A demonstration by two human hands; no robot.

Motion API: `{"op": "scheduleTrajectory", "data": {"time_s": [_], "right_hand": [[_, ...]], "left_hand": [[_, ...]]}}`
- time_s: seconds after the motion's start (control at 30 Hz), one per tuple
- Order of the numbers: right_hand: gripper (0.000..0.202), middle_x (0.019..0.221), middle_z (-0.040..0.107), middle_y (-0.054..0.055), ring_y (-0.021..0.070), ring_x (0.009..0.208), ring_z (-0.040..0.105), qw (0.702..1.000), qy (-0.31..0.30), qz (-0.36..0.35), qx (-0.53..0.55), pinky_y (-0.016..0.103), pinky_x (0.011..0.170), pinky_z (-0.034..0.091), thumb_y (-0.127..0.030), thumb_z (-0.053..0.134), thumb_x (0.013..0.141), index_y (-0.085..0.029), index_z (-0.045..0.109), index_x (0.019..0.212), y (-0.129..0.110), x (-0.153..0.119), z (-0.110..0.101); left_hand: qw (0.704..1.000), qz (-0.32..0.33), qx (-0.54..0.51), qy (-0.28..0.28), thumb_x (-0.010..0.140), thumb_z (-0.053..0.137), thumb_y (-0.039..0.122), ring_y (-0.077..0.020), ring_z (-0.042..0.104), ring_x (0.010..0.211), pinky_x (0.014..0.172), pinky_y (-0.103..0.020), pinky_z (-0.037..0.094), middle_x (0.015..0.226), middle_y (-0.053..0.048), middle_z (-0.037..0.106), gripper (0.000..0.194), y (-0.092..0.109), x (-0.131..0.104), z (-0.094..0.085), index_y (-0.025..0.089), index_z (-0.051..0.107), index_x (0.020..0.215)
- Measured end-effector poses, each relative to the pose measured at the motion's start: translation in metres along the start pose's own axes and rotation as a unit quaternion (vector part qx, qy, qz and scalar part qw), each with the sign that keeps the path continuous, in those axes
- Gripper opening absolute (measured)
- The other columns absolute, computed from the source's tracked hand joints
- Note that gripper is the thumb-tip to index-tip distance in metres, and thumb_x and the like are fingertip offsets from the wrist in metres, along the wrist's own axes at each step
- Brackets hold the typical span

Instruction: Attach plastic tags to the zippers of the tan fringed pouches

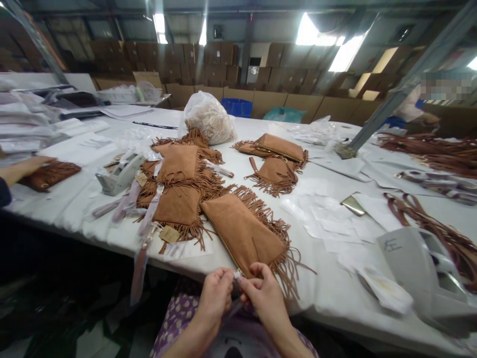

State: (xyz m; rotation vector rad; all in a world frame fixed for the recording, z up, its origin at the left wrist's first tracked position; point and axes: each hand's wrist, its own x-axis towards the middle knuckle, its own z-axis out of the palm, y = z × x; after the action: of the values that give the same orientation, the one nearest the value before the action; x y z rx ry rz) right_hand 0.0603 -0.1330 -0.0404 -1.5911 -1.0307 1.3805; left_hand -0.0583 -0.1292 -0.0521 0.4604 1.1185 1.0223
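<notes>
Fringed brown pouch [248,231] lies on the tabletop [238,166], reaching its near side. Left hand [216,293] and right hand [265,293] pinch a small whitish wrapping [237,274] there. Pouch judged light, soft, easily creased; best gripped along the zip edge [220,238], clear of fringe [278,226].

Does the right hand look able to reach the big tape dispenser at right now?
Probably yes: only fringe and papers lie before the tape dispenser, though the right hand is pinching a small whitish piece.
</notes>
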Motion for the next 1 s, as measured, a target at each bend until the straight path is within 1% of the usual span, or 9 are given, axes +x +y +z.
{"op": "scheduleTrajectory", "data": {"time_s": [0.1,0.17,0.27,0.33,0.47,0.57,0.7,0.87,1.0], "right_hand": [[0.035,0.048,0.059,-0.005,0.013,0.038,0.053,0.99,0.036,-0.107,-0.086,0.021,0.039,0.037,-0.051,0.059,0.08,-0.02,0.048,0.092,0.014,0.0,0.004],[0.027,0.055,0.063,-0.002,0.0142,0.045,0.06,0.959,0.048,-0.213,-0.182,0.022,0.044,0.04,-0.047,0.05,0.088,-0.02,0.051,0.09,0.022,0.003,0.002],[0.026,0.072,0.071,0.003,0.0138,0.055,0.067,0.875,0.03,-0.366,-0.315,0.021,0.047,0.039,-0.039,0.039,0.096,-0.019,0.055,0.098,0.027,0.011,-0.007],[0.027,0.066,0.069,0.001,0.0118,0.049,0.064,0.807,0.023,-0.438,-0.394,0.021,0.043,0.033,-0.035,0.036,0.099,-0.018,0.056,0.1,0.025,0.015,-0.014],[0.019,0.054,0.062,-0.002,0.0101,0.045,0.058,0.682,0.023,-0.525,-0.508,0.025,0.045,0.028,-0.022,0.039,0.098,-0.015,0.057,0.095,0.007,0.017,-0.024],[0.01,0.058,0.059,-0.002,0.0119,0.051,0.056,0.625,0.009,-0.554,-0.55,0.027,0.052,0.029,-0.017,0.045,0.094,-0.016,0.056,0.096,-0.007,0.016,-0.027],[0.004,0.064,0.055,-0.001,0.0145,0.055,0.049,0.608,0.005,-0.552,-0.571,0.03,0.056,0.027,-0.021,0.051,0.091,-0.018,0.053,0.088,-0.015,0.017,-0.024],[0.007,0.073,0.055,0.002,0.0171,0.065,0.048,0.645,0.018,-0.504,-0.575,0.031,0.06,0.029,-0.016,0.054,0.086,-0.02,0.051,0.082,-0.01,0.025,-0.012],[0.007,0.077,0.056,0.002,0.0173,0.068,0.05,0.655,-0.047,-0.483,-0.579,0.03,0.062,0.033,-0.013,0.055,0.086,-0.02,0.053,0.087,-0.005,0.031,-0.004]], "left_hand": [[0.986,-0.107,-0.128,0.0,0.082,0.061,0.024,-0.0004,0.012,0.03,0.033,-0.013,0.006,0.041,0.013,0.029,0.021,0.01,-0.004,0.005,0.015,0.047,0.068],[0.975,-0.15,-0.162,0.008,0.089,0.049,0.016,0.0001,0.012,0.029,0.032,-0.013,0.005,0.042,0.012,0.03,0.02,0.018,-0.006,0.006,0.014,0.047,0.069],[0.966,-0.192,-0.172,0.003,0.094,0.036,0.013,-0.0003,0.011,0.028,0.031,-0.013,0.005,0.041,0.012,0.025,0.027,0.027,-0.009,0.006,0.012,0.049,0.07],[0.958,-0.223,-0.181,-0.007,0.096,0.031,0.015,-0.0005,0.011,0.027,0.03,-0.013,0.005,0.041,0.013,0.021,0.032,0.031,-0.009,0.006,0.012,0.05,0.07],[0.946,-0.261,-0.189,-0.022,0.099,0.027,0.017,0.0001,0.011,0.026,0.029,-0.013,0.004,0.041,0.013,0.021,0.038,0.036,-0.009,0.007,0.011,0.049,0.068],[0.946,-0.264,-0.189,-0.017,0.099,0.028,0.02,0.0003,0.012,0.025,0.03,-0.012,0.003,0.04,0.013,0.022,0.036,0.037,-0.01,0.006,0.013,0.045,0.068],[0.954,-0.242,-0.179,0.005,0.098,0.032,0.019,-0.0001,0.013,0.025,0.033,-0.012,0.0,0.039,0.012,0.025,0.031,0.037,-0.012,0.006,0.018,0.036,0.067],[0.982,-0.162,-0.087,0.031,0.098,0.037,0.021,-0.0012,0.011,0.028,0.036,-0.013,-0.001,0.039,0.013,0.025,0.021,0.032,-0.017,0.016,0.02,0.04,0.077],[0.994,-0.104,-0.025,0.011,0.098,0.037,0.032,-0.0017,0.017,0.03,0.035,-0.013,0.006,0.044,0.01,0.039,0.016,0.03,-0.023,0.013,0.021,0.044,0.09]]}}
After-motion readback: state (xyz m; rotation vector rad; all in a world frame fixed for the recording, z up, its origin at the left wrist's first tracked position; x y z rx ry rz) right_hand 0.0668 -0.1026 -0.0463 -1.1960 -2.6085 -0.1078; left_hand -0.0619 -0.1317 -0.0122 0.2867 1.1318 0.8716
